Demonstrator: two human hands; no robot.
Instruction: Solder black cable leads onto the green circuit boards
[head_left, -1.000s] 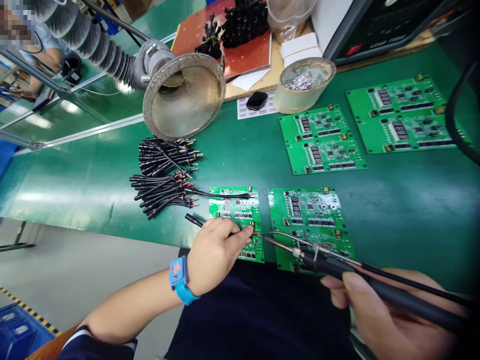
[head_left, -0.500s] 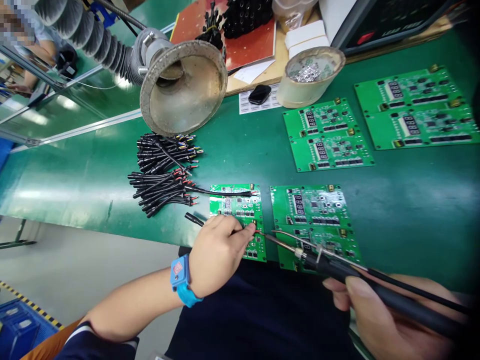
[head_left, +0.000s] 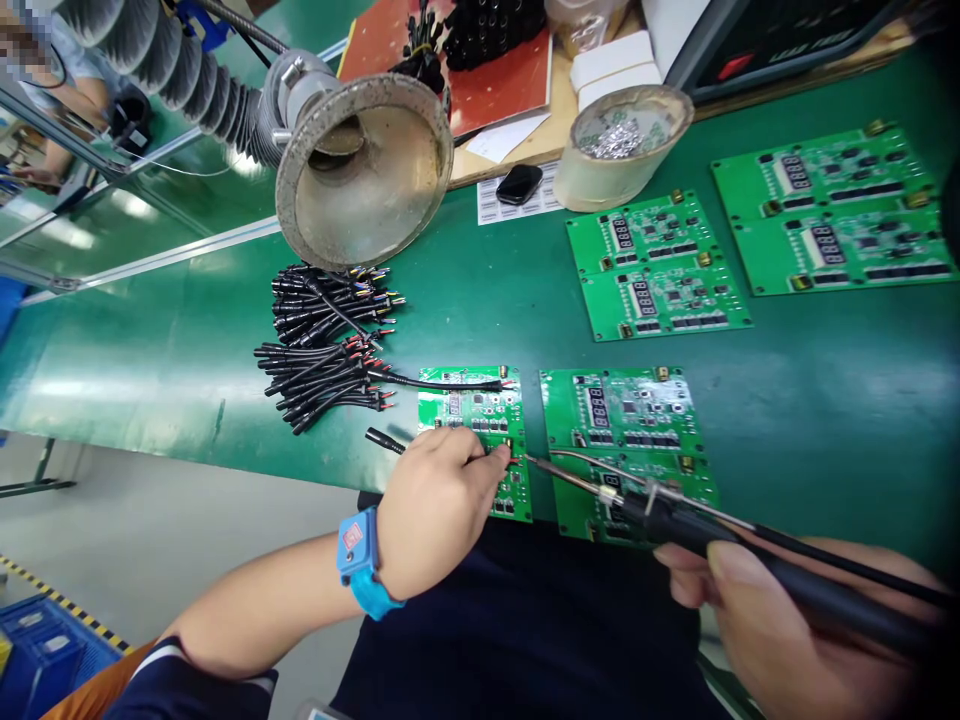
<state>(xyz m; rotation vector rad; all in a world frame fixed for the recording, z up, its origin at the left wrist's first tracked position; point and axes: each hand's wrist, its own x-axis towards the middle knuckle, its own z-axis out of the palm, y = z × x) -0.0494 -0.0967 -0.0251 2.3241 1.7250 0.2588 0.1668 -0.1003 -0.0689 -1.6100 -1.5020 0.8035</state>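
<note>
Two hands busy at the near edge of the green bench mat. The left hand (head_left: 439,510), wearing a blue anti-static wrist strap (head_left: 358,562), has its fingers pressed together and seems to pinch a black lead (head_left: 386,441), with a red wire end (head_left: 511,456) poking out at the right edge of a green PCB (head_left: 511,497). The right hand (head_left: 772,610) is wrapped around a soldering iron (head_left: 720,545), whose long axis runs from lower right up toward the left. Its tip sits just beside that wire end, though I can't tell if they touch. Left hand's the closer one, resting over the board. Upper right of centre, a round tub (head_left: 619,175) holds silvery solder scraps (head_left: 615,140). Left of the hands lies a bundle of black leads (head_left: 330,350).
</note>
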